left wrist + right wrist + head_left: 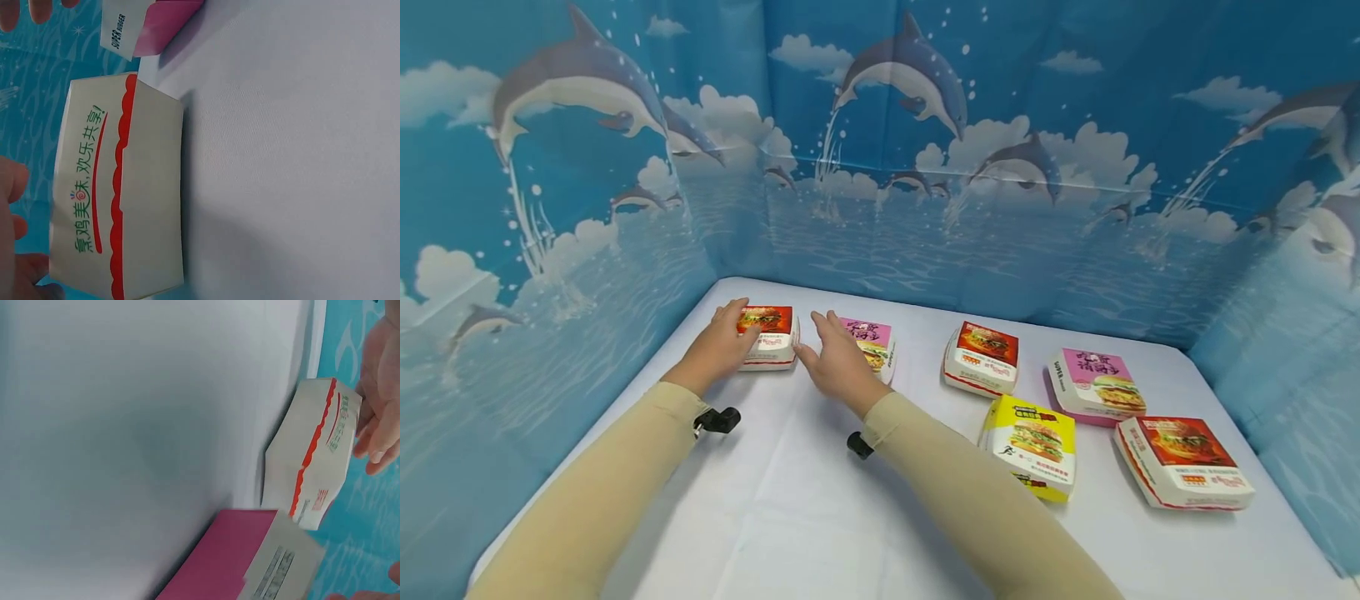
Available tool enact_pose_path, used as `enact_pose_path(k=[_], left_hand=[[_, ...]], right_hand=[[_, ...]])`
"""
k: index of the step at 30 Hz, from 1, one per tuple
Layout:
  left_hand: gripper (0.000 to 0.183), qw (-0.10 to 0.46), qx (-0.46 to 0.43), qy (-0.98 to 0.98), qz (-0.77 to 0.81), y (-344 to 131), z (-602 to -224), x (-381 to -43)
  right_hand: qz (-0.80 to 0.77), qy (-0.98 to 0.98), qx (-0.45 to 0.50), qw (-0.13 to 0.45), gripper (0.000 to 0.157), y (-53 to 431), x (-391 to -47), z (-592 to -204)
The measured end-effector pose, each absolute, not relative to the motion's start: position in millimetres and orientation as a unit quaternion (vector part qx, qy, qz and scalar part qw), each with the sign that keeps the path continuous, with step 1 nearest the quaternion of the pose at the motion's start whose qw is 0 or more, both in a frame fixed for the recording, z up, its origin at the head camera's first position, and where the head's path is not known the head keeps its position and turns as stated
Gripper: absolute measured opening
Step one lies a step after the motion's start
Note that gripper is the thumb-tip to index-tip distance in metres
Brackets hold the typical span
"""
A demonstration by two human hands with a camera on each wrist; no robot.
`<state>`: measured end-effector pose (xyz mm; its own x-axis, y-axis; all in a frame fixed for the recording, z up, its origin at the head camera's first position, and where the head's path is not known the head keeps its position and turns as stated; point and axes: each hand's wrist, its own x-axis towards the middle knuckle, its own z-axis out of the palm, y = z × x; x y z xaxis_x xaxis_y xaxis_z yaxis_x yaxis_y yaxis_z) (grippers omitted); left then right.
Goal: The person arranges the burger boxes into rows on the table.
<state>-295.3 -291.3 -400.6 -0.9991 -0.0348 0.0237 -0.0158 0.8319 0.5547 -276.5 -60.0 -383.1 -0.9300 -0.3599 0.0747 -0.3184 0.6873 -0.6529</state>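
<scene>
At the far left of the table, a white burger box with a red printed top sits flat, its side large in the left wrist view. My left hand is at that box's left side, fingers extended and thumb over the top edge. My right hand hovers between this box and a pink-topped burger box, overlapping part of the pink one in the head view. Its fingers are spread and hold nothing. The right wrist view shows the red-topped box beside the left hand, with the pink box nearer.
On the right half of the white-covered table stand another red-topped box, a yellow box, a second pink box and a larger-looking red-topped box. A blue dolphin-print curtain walls the table's back and sides.
</scene>
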Motion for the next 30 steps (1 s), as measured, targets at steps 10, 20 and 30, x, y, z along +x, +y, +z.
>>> enact_pose_path(k=[10,20,30], left_hand=[[0.075,-0.026,0.024,-0.950,-0.311,-296.4,-408.6,-297.8],[0.074,-0.028,0.019,-0.948,-0.316,-298.0,-416.7,-296.0],[0.073,-0.022,0.025,-0.947,-0.320,-301.6,-418.4,-290.0]], right_hand=[[-0.355,0.913,-0.193,0.054,0.070,-93.9,-288.7,-387.9],[-0.336,0.922,-0.177,0.080,0.069,-122.4,-294.7,-397.4],[-0.331,0.925,-0.150,0.107,0.070,-131.5,-297.1,-406.6]])
